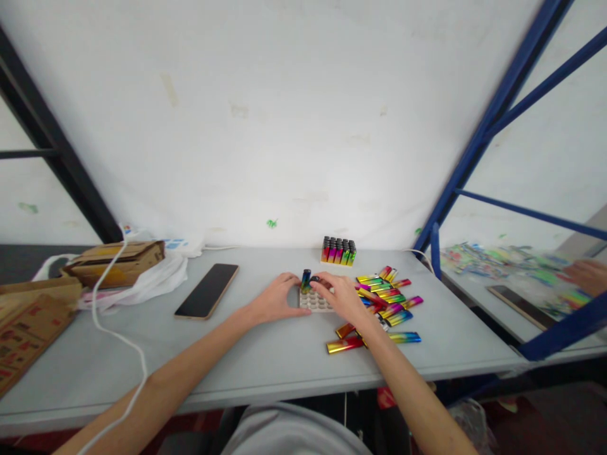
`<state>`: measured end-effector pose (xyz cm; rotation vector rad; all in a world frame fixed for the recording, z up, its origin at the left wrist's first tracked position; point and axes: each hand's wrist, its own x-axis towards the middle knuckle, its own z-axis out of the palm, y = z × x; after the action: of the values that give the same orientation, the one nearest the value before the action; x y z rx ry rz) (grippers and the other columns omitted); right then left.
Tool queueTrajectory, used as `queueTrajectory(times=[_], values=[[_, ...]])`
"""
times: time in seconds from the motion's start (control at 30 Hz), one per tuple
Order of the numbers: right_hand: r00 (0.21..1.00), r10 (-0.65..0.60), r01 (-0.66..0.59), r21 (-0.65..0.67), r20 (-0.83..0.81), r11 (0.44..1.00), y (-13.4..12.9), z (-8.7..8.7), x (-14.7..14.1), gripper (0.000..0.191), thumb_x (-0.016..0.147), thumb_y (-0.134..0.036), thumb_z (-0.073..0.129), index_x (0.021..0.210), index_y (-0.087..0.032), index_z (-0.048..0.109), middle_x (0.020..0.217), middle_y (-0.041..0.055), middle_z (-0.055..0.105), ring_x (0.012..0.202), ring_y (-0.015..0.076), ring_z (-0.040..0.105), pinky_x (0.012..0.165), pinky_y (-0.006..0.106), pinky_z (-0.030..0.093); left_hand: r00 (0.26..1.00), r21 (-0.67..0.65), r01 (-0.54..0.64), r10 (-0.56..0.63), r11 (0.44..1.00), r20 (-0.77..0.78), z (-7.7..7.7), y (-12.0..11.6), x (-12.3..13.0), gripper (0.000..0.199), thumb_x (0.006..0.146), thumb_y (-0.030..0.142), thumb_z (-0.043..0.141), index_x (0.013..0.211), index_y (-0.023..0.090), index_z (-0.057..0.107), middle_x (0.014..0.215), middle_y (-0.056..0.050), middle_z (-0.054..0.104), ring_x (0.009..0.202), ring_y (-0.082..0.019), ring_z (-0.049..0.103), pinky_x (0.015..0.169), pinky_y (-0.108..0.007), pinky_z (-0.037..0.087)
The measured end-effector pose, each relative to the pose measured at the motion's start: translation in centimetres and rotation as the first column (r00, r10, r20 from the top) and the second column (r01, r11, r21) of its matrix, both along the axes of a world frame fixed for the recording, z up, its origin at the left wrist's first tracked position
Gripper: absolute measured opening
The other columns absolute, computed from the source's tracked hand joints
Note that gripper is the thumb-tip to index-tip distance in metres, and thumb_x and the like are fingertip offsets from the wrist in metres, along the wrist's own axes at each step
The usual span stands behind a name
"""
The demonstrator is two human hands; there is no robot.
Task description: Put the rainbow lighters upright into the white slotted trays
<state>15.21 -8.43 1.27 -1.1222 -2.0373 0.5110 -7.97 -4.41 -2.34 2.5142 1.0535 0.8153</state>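
Note:
A white tray with rows of holes [315, 303] lies on the table in front of me. One shiny blue-green lighter [306, 280] with a dark top stands upright in its back left corner. My left hand [275, 300] curls round the tray's left side, thumb along the front edge and fingers towards the back. Over the tray, my right hand [342, 297] pinches a second lighter by its black top [314, 279]; its lower part is mostly hidden by the fingers. Beside my right hand spreads a pile of loose rainbow-coloured metallic lighters [391, 308], partly covered by my forearm.
Near the wall stands a filled block of upright lighters [338, 251]. A phone [207, 291] lies left of my hands. Cardboard boxes [114, 262] and a white cable [116, 338] occupy the far left. A blue metal frame [474, 158] rises on the right; beyond it, another person's hand [588, 276] shows.

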Motion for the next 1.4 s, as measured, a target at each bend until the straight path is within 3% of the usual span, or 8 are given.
queueTrajectory(times=[0.2,0.4,0.7,0.93,1.03,1.17,1.27,1.4], values=[[0.995,0.049,-0.046,-0.037,0.088,0.998,-0.1,0.0,-0.1,0.025,0.109,-0.035,0.056,0.117,-0.019,0.073,0.091,0.0053,0.081,0.077,0.0196,0.074,0.074,0.027,0.051,1.0,-0.016,0.02,-0.02,1.0,-0.002,-0.2,-0.1,0.0,0.067,0.073,0.064,0.089,0.12,0.02,0.07,0.124,-0.014,0.071,0.118,-0.036,0.067,0.107,-0.048,0.054],[0.915,-0.19,0.173,0.08,0.356,0.982,0.1,-0.4,-0.5,0.033,0.111,-0.044,0.052,0.12,-0.019,0.072,0.089,0.0088,0.081,0.084,0.0248,0.076,0.074,0.029,0.046,0.999,-0.033,0.035,-0.035,0.999,-0.022,-0.3,-0.2,-0.1,0.068,0.076,0.061,0.09,0.125,0.019,0.068,0.127,-0.014,0.07,0.122,-0.035,0.065,0.112,-0.048,0.051],[0.835,-0.28,0.269,0.091,0.473,0.959,-0.4,0.2,-1.0,0.041,0.113,-0.051,0.044,0.123,-0.021,0.069,0.093,0.0096,0.081,0.091,0.0271,0.077,0.071,0.029,0.043,0.996,-0.038,0.085,-0.086,0.996,-0.024,0.1,-0.5,-0.1,0.069,0.077,0.06,0.089,0.129,0.021,0.067,0.129,-0.014,0.066,0.123,-0.034,0.064,0.113,-0.05,0.05],[0.816,-0.197,0.204,0.049,0.543,0.978,-0.7,0.5,-1.5,0.035,0.112,-0.046,0.051,0.125,-0.019,0.069,0.098,0.0112,0.081,0.093,0.0269,0.076,0.074,0.03,0.045,0.996,-0.05,0.086,-0.087,0.995,-0.016,0.1,-0.5,0.0,0.072,0.074,0.059,0.091,0.129,0.018,0.067,0.133,-0.016,0.065,0.125,-0.035,0.063,0.116,-0.052,0.049],[0.8,-0.198,0.216,0.035,0.566,0.976,-0.8,0.5,-1.4,0.035,0.11,-0.048,0.053,0.116,-0.02,0.073,0.096,0.011,0.081,0.092,0.0269,0.076,0.074,0.03,0.044,0.996,-0.041,0.089,-0.09,0.995,-0.01,0.0,-0.5,0.1,0.071,0.075,0.061,0.09,0.129,0.019,0.068,0.132,-0.015,0.066,0.125,-0.034,0.064,0.116,-0.051,0.049],[0.84,-0.182,0.201,0.019,0.511,0.979,-0.2,1.0,0.5,0.037,0.108,-0.052,0.055,0.108,-0.021,0.075,0.094,0.0083,0.08,0.093,0.0253,0.074,0.076,0.03,0.044,0.998,-0.015,0.058,-0.059,0.998,-0.021,0.0,-0.2,-0.2,0.069,0.075,0.06,0.09,0.126,0.019,0.069,0.131,-0.015,0.066,0.125,-0.034,0.064,0.116,-0.049,0.05],[0.844,-0.222,0.249,0.01,0.488,0.969,0.6,1.7,3.6,0.027,0.109,-0.04,0.057,0.111,-0.019,0.074,0.1,0.0086,0.08,0.095,0.023,0.072,0.082,0.03,0.046,0.999,0.012,0.004,-0.004,1.0,-0.033,0.0,0.3,-0.6,0.065,0.076,0.061,0.088,0.123,0.019,0.07,0.131,-0.015,0.067,0.124,-0.035,0.066,0.114,-0.049,0.052],[0.763,-0.256,0.354,-0.054,0.594,0.934,0.7,2.6,8.2,0.021,0.1,-0.03,0.068,0.113,-0.015,0.074,0.111,0.0127,0.078,0.105,0.0249,0.07,0.089,0.031,0.046,0.997,0.03,-0.061,0.063,0.998,-0.051,-0.1,0.8,-1.0,0.064,0.075,0.064,0.085,0.118,0.018,0.072,0.127,-0.016,0.069,0.122,-0.036,0.067,0.114,-0.047,0.053]])
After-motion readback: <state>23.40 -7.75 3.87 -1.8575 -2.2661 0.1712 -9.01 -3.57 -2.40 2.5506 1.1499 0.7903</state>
